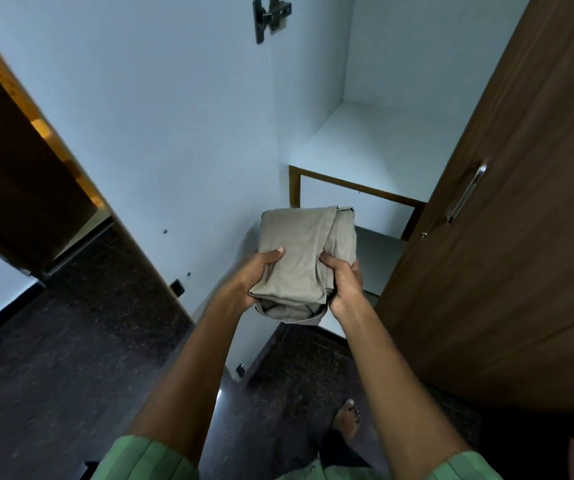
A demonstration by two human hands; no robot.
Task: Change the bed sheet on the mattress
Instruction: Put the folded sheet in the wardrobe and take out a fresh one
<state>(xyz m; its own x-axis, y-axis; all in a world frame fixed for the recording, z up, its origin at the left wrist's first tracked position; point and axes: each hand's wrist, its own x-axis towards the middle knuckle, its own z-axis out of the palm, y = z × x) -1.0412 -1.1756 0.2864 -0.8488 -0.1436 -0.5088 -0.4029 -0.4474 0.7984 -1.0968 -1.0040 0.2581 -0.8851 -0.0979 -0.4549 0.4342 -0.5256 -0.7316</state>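
Holding a folded beige bed sheet [304, 261] at chest height, a person stands before an open wardrobe, seen from a head camera looking down. The left hand [256, 275] grips the bundle's near left edge, thumb pressed flat on top and fingers curled out of sight beneath. The right hand [342, 282] grips the right side, its thumb pinching into the loose folds there. The sheet hangs in the air in front of white wardrobe shelves [375, 147], touching none of them; the brown wardrobe door [507, 209] stands open at the right. A dark speckled floor [70, 341] and one bare foot [347, 417] show below. No bed or mattress is in view, so the task looks barely begun. The risk is that the loose layers on the right slip free and the bundle unfolds onto the floor, or that a trailing corner snags the door when the person turns away.
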